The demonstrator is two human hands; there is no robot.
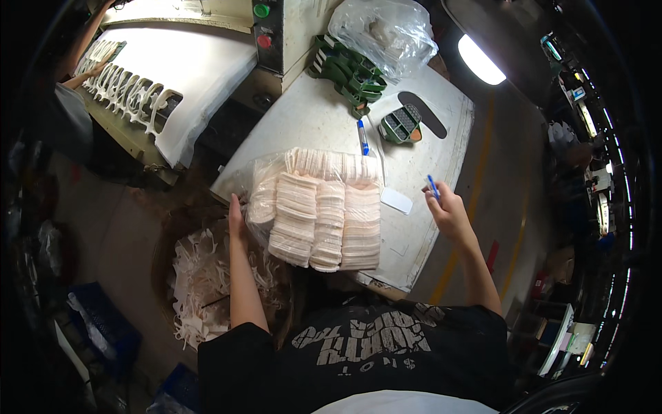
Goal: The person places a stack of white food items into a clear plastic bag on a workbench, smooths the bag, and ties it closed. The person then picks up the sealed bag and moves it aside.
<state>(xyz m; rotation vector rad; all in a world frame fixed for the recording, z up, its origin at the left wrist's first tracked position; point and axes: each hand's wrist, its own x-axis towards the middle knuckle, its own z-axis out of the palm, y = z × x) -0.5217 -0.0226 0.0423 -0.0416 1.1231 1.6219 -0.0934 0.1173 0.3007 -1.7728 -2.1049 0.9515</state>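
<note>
A clear plastic bag (262,165) packed with stacks of thin, pale pink-cream cut pieces (296,217) lies on the white table, over its near left edge. At the bag's left side, my left hand (236,215) is closed on the plastic; some of its fingers are hidden. My right hand (449,212) is raised over the table's right side, closed round a blue pen (433,186). Between that hand and the bag lies a small white card (396,201). Behind the bag rests a blue and white marker (363,138).
Green cutting dies (345,72) and another die (400,125) sit on the table (296,114), beside a dark sole-shaped piece (422,114). A crumpled plastic bag (383,34) lies behind. Scraps fill a bin (200,283) below left. At a press (186,58), another person handles white cut sheets.
</note>
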